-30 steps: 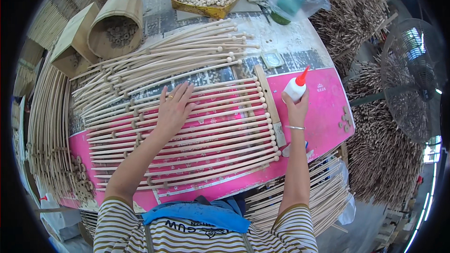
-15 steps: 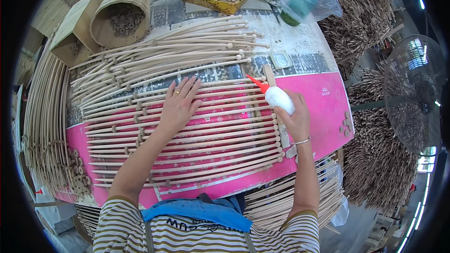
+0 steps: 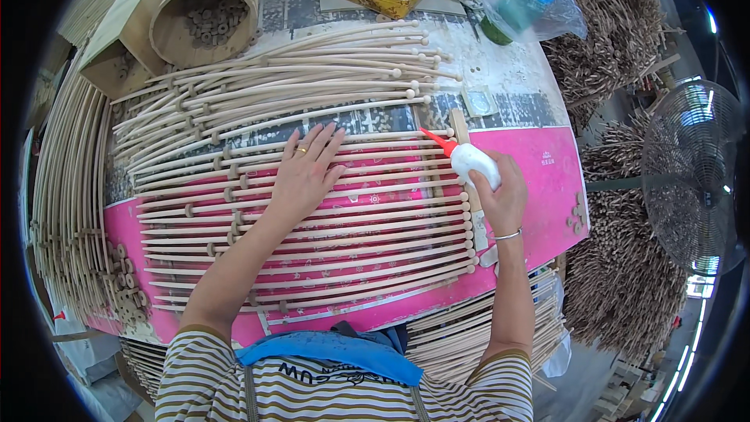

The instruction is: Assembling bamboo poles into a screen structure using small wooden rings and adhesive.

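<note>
My right hand [image 3: 504, 192] grips a white glue bottle [image 3: 473, 162] with a red pointed nozzle [image 3: 439, 141]. The nozzle tip is close to the ball-tipped ends of the upper sticks in a row. My left hand [image 3: 305, 170] lies flat, fingers stretched out, on the upper part of this row of wooden sticks [image 3: 351, 248]. Round balls [image 3: 469, 227] cap the sticks' right ends, beside a wooden strip [image 3: 459, 125]. Small wooden rings [image 3: 234, 219] sit around several sticks toward the left. Whether glue is coming out cannot be seen.
Behind the row lies a looser pile of ball-tipped sticks [image 3: 312, 78]. A yellow tray [image 3: 375, 1] of wooden balls, a round wooden tub [image 3: 247, 0] and a wooden box [image 3: 129, 19] stand farther back. A plastic bag [image 3: 558, 12] lies back right; a fan [image 3: 691, 176] stands beyond the table.
The view has shifted slightly. The bottle is still in my right hand near the upper ball ends, and my left hand stays flat on the sticks.
</note>
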Tool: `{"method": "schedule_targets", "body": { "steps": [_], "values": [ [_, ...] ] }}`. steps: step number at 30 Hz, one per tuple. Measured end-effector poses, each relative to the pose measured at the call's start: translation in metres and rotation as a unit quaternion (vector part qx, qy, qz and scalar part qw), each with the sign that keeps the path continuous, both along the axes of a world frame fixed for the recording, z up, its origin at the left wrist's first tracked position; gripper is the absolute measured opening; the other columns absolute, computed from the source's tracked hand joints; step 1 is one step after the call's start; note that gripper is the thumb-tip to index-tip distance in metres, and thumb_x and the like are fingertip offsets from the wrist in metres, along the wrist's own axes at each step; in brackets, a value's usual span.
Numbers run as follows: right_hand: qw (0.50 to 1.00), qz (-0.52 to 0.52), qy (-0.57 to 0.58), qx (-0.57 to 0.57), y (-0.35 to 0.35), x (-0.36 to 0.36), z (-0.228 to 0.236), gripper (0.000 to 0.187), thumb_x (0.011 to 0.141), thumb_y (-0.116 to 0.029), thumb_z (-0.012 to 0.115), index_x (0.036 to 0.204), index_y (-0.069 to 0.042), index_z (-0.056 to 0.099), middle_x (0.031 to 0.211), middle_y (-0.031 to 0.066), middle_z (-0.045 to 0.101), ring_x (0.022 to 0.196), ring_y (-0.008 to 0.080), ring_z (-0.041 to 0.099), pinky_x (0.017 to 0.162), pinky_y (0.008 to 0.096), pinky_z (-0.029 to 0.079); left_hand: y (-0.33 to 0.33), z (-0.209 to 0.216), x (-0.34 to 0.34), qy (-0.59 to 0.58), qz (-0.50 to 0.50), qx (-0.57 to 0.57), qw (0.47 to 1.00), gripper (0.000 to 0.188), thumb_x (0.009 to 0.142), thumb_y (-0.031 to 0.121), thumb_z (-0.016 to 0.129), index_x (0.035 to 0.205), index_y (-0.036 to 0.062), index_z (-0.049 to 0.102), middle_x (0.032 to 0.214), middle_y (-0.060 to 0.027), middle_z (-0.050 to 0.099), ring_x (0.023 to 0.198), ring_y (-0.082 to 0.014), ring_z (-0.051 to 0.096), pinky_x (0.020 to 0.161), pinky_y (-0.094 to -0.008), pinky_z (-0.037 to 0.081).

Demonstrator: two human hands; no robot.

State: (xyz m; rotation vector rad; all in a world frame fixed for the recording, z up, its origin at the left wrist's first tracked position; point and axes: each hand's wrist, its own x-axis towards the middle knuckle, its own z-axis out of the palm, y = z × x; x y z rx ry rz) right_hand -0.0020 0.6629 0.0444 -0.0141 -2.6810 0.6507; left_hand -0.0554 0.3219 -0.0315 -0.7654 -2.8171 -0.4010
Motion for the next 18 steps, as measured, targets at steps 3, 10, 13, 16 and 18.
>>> {"method": "schedule_targets", "body": {
  "steps": [3, 10, 13, 16, 18],
  "values": [
    [1.000, 0.008, 0.001, 0.013, -0.0024, -0.0012, 0.0028, 0.036, 0.080, -0.017, 0.078, 0.110, -0.002, 0.066, 0.095, 0.0159, 0.067, 0.088, 0.0331, 0.066, 0.076, 0.0403, 0.051, -0.0002, 0.0007, 0.0000, -0.002, -0.001, 0.002, 1.000, 0.057, 0.099, 0.037, 0.056, 0.149, 0.0131, 0.044, 0.150, -0.0093, 0.048, 0.140, -0.0260, 0.043, 0.121, -0.0490, 0.024],
    [1.000, 0.022, -0.009, 0.018, -0.0060, -0.0028, 0.0082, 0.032, 0.080, -0.015, 0.077, 0.109, -0.005, 0.066, 0.091, 0.0138, 0.065, 0.086, 0.0333, 0.064, 0.073, 0.0418, 0.050, 0.0000, 0.0011, 0.0001, -0.013, 0.003, -0.010, 1.000, 0.058, 0.100, 0.037, 0.055, 0.151, 0.0132, 0.042, 0.153, -0.0085, 0.045, 0.142, -0.0250, 0.040, 0.122, -0.0476, 0.022],
    [1.000, 0.022, -0.007, 0.022, -0.0076, -0.0036, 0.0084, 0.032, 0.079, -0.014, 0.077, 0.108, -0.007, 0.066, 0.090, 0.0130, 0.064, 0.087, 0.0335, 0.063, 0.073, 0.0432, 0.050, -0.0001, 0.0012, 0.0003, -0.010, 0.005, -0.012, 1.000, 0.057, 0.100, 0.039, 0.053, 0.151, 0.0138, 0.042, 0.152, -0.0085, 0.046, 0.142, -0.0247, 0.041, 0.122, -0.0479, 0.021],
    [0.999, 0.021, -0.008, 0.032, -0.0087, -0.0042, 0.0083, 0.032, 0.080, -0.015, 0.076, 0.108, -0.005, 0.066, 0.090, 0.0136, 0.064, 0.085, 0.0334, 0.063, 0.073, 0.0425, 0.050, -0.0002, 0.0017, 0.0003, -0.013, 0.003, -0.008, 1.000, 0.058, 0.100, 0.037, 0.054, 0.151, 0.0134, 0.042, 0.153, -0.0085, 0.045, 0.142, -0.0250, 0.040, 0.122, -0.0476, 0.022],
    [0.999, 0.020, -0.013, 0.035, -0.0095, -0.0044, 0.0083, 0.032, 0.081, -0.016, 0.076, 0.109, -0.004, 0.066, 0.090, 0.0142, 0.065, 0.084, 0.0333, 0.064, 0.072, 0.0417, 0.049, -0.0002, 0.0023, 0.0005, -0.017, 0.002, -0.003, 1.000, 0.058, 0.099, 0.036, 0.056, 0.151, 0.0129, 0.042, 0.153, -0.0086, 0.045, 0.142, -0.0254, 0.040, 0.122, -0.0474, 0.022]
  ]
}}
